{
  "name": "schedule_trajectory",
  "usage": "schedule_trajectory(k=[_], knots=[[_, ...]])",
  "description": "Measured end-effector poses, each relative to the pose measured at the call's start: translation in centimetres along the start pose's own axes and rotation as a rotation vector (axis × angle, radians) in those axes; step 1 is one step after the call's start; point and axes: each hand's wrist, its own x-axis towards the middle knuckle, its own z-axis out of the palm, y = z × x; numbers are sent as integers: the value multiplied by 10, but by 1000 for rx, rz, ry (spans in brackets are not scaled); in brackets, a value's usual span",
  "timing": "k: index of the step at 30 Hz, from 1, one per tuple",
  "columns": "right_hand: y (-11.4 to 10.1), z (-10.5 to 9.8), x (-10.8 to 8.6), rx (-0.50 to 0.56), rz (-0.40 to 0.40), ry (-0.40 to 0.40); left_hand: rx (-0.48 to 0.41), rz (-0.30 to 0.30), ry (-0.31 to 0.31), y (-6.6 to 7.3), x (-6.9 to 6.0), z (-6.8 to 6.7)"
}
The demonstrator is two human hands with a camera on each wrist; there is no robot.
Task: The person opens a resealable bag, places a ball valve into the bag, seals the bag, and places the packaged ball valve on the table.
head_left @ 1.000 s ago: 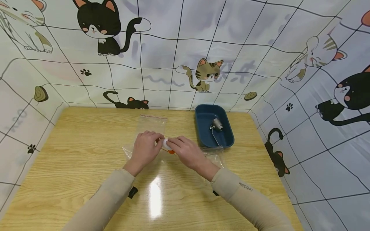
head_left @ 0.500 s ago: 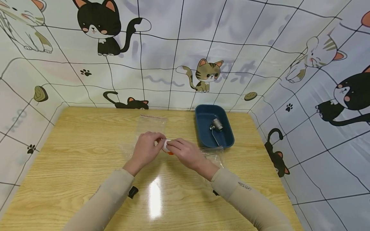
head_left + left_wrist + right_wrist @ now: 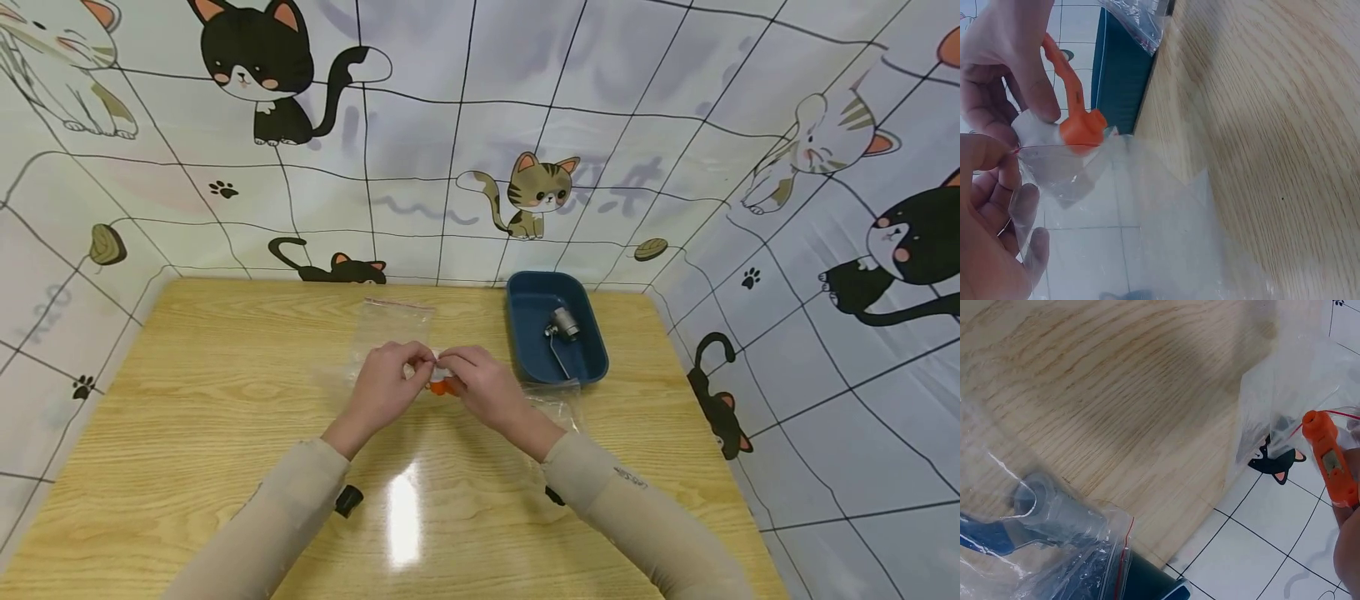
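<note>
Near the middle of the table in the head view, my left hand [image 3: 384, 387] and right hand [image 3: 489, 392] meet fingertip to fingertip. The left hand pinches the red-lined mouth of a clear zip bag [image 3: 1166, 231], which hangs below it in the left wrist view. Between the right hand's fingers sits a small plastic valve [image 3: 1082, 130] with a white body and an orange lever. That valve is at the bag's mouth; whether part of it is inside I cannot tell. Its orange lever [image 3: 1330, 459] shows at the right edge of the right wrist view.
A blue tray [image 3: 525, 350] at the back right holds a metal fitting [image 3: 564, 323] and a thin metal lever piece [image 3: 555, 348]. Before it lies a second zip bag [image 3: 558, 406], with a blue-handled grey fitting [image 3: 1060, 512] inside. Another clear bag [image 3: 393, 321] lies behind my left hand.
The fingertips of both hands have come closer together over the valve. Its white body is more covered, and the orange part shows more. My right forearm has shifted slightly left.
</note>
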Motion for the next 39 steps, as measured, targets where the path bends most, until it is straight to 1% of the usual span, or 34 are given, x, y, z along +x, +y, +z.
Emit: schedule_trajectory(k=[4,6,7,12,16,18,20,22,26,31,36,39], knots=[[-1,1,0,21,-20,-33,-26,-26,-5,2,0,-2],[-2,2,0,38,25,-65,-27,-27,-5,2,-1,-2],[-3,2,0,51,66,-82,-25,-26,-7,2,-1,-2],[-7,-1,4,138,329,-167,1,7,-6,2,0,-2],[-8,-3,8,270,524,-228,25,51,-4,1,0,-1],[-7,-4,11,343,622,-244,41,73,2,0,-1,-1],[-6,-6,13,396,697,-254,61,92,17,-1,-2,-1],[-4,-9,14,436,751,-261,79,103,37,-2,-3,-1],[-1,-12,16,473,805,-276,101,108,79,-6,-5,-2],[2,-12,17,465,828,-276,101,103,94,-6,-6,-3],[2,-10,19,422,806,-270,76,109,87,-3,-6,-4],[0,-7,19,413,788,-276,60,113,101,-2,-6,-2]])
